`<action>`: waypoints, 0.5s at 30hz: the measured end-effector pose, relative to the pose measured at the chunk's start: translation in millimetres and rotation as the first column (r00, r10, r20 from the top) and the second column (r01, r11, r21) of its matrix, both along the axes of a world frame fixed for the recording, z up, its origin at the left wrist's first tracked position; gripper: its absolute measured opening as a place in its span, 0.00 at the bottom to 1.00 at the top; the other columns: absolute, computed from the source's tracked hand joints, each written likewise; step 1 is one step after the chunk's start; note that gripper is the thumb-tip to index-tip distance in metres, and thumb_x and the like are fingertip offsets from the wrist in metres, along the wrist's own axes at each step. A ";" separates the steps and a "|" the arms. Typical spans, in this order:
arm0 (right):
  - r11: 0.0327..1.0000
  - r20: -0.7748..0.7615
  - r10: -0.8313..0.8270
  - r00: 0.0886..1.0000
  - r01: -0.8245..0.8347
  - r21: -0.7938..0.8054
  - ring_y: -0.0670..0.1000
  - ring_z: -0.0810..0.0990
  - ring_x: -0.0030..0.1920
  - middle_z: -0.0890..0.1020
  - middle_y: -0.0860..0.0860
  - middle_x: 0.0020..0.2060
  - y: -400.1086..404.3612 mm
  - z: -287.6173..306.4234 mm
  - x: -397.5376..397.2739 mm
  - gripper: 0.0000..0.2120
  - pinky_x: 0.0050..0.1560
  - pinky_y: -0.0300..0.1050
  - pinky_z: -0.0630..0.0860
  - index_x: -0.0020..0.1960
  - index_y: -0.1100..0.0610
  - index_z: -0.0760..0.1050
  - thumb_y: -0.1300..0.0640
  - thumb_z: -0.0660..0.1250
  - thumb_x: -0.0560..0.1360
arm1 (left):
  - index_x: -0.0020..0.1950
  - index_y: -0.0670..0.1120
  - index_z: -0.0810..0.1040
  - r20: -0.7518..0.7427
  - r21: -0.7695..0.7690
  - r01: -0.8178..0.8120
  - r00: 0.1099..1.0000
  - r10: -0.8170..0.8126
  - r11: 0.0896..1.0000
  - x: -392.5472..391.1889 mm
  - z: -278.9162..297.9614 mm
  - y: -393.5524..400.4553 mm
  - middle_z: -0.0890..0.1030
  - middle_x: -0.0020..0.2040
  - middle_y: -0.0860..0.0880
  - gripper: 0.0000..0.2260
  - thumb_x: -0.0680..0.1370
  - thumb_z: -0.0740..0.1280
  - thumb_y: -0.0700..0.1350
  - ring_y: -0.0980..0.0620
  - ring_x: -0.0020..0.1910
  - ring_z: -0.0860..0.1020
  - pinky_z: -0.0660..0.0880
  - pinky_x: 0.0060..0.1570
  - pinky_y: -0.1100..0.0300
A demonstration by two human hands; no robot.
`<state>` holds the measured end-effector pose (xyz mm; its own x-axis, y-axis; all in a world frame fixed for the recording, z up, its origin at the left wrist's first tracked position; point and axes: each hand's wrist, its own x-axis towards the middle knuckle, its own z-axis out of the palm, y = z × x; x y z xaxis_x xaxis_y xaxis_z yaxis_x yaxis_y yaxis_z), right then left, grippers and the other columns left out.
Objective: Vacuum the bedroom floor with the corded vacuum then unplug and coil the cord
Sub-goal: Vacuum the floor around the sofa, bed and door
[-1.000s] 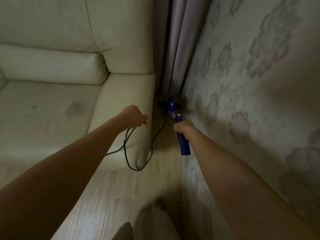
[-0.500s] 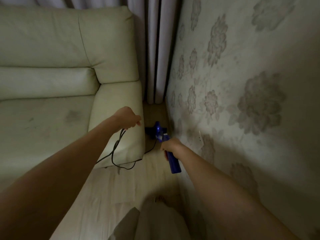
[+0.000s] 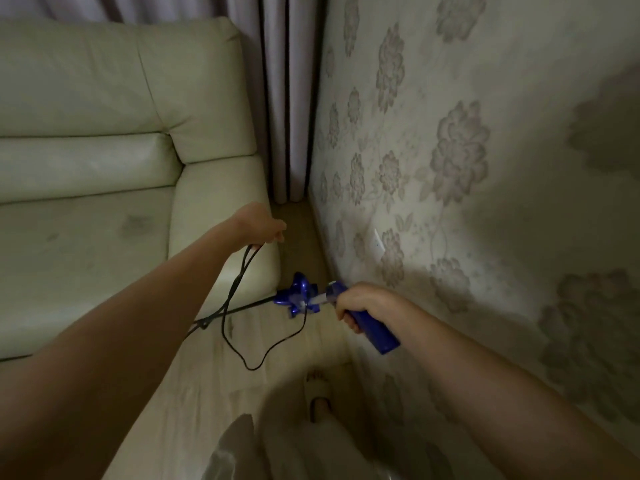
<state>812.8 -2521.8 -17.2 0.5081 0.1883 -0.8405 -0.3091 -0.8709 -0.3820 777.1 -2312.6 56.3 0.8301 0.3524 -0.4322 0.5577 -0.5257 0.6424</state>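
Note:
My right hand (image 3: 360, 304) grips the blue handle (image 3: 375, 332) of a stick vacuum near the wall. The vacuum's blue body (image 3: 298, 297) points down toward the floor in the gap between sofa and wall; its floor head is hidden. My left hand (image 3: 259, 225) is raised over the sofa arm and holds a loop of the black cord (image 3: 235, 292). The cord hangs from that hand, drops to the floor in a curve and runs up to the vacuum body.
A cream leather sofa (image 3: 104, 168) fills the left side. Curtains (image 3: 287, 98) hang in the corner. Flowered wallpaper (image 3: 467, 150) covers the right wall, with a white outlet (image 3: 378, 241) low on it. Pale wood floor (image 3: 194, 375) lies below, my slippered foot (image 3: 320, 393) on it.
The vacuum has been drawn back out of the corner gap toward me, along the wall. My left hand keeps the cord and has stayed over the sofa arm.

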 end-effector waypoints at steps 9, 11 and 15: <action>0.992 0.200 0.057 0.978 -0.034 -0.118 0.50 0.74 0.21 0.77 0.56 0.25 -20.3 3.0 20.9 0.06 0.21 0.35 0.71 0.38 0.63 0.73 0.66 0.66 0.74 | 0.44 0.41 0.80 -0.028 -0.004 0.017 0.999 -0.017 1.000 11.3 -5.0 -17.6 0.74 0.33 0.47 0.10 0.80 0.62 0.44 0.53 0.31 0.70 0.68 0.32 0.63; 0.991 0.208 0.071 0.976 -0.045 -0.129 0.50 0.75 0.22 0.78 0.56 0.26 -18.3 -4.3 27.8 0.06 0.23 0.37 0.71 0.39 0.63 0.73 0.65 0.66 0.74 | 0.42 0.41 0.79 -0.044 -0.009 0.010 0.999 -0.010 1.000 19.2 -9.9 -19.0 0.73 0.33 0.48 0.11 0.80 0.62 0.43 0.54 0.30 0.69 0.68 0.31 0.63; 0.997 0.185 -0.027 0.982 0.039 -0.065 0.50 0.76 0.25 0.78 0.57 0.32 -3.1 -25.3 43.1 0.05 0.23 0.40 0.72 0.46 0.63 0.69 0.66 0.66 0.75 | 0.49 0.36 0.80 -0.057 -0.017 -0.003 0.998 0.002 1.000 41.0 -12.1 -17.3 0.73 0.31 0.48 0.12 0.80 0.61 0.42 0.54 0.28 0.69 0.67 0.29 0.64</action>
